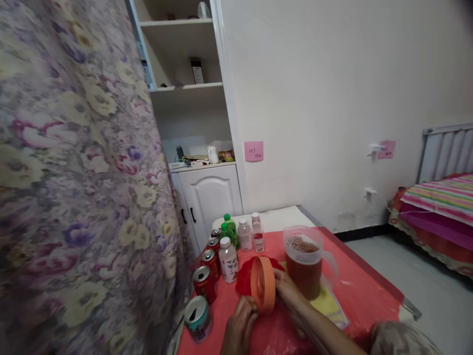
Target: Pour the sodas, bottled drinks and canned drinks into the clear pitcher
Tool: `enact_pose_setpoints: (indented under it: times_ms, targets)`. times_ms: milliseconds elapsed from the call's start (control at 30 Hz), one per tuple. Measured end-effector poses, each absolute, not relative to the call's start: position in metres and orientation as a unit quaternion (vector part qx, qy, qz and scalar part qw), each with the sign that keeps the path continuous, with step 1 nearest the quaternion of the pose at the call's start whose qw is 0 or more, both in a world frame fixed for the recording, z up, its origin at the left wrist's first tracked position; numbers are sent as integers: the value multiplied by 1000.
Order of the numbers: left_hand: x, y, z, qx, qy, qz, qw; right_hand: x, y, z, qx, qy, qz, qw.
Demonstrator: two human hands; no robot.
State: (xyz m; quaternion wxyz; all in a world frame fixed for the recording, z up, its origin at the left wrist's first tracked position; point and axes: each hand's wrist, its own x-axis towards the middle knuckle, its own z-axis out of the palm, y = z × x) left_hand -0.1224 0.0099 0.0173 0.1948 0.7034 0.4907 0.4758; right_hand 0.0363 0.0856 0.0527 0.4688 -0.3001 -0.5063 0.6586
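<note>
A round orange lid [269, 288] stands on edge between my hands, its rim turned toward the left. My left hand [241, 323] is closed at its lower left edge, fingers curled. From the other side my right hand [290, 292] grips the lid, with some fingers hidden behind it. Just right of the lid is a clear plastic pitcher [305, 266] with a handle, holding brown, foamy liquid. Behind the lid lies a red scalloped dish-like thing [244, 276], partly covered by it.
Along the table's left edge stand several cans, a teal one [198, 318] nearest me. Several bottles, including a white-capped patterned bottle [228, 260], stand behind. A yellow sheet [330, 306] lies by the pitcher on the red tablecloth [364, 296]. A floral curtain [88, 197] hangs at left.
</note>
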Motion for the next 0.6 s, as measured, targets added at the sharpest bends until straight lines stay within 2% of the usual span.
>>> enact_pose_setpoints:
  times_ms: [167,433,467,600]
  targets:
    - [-142,20,-6,675,528,502,116,38,90,87,-314,-607,543,488]
    - [-148,45,-12,673,534,494,136,69,92,174,-334,-765,268,481]
    - [-147,49,-15,672,533,494,141,78,94,183,-337,-782,230,471]
    - [-146,58,-30,666,533,494,169,122,109,208,-420,-843,11,337]
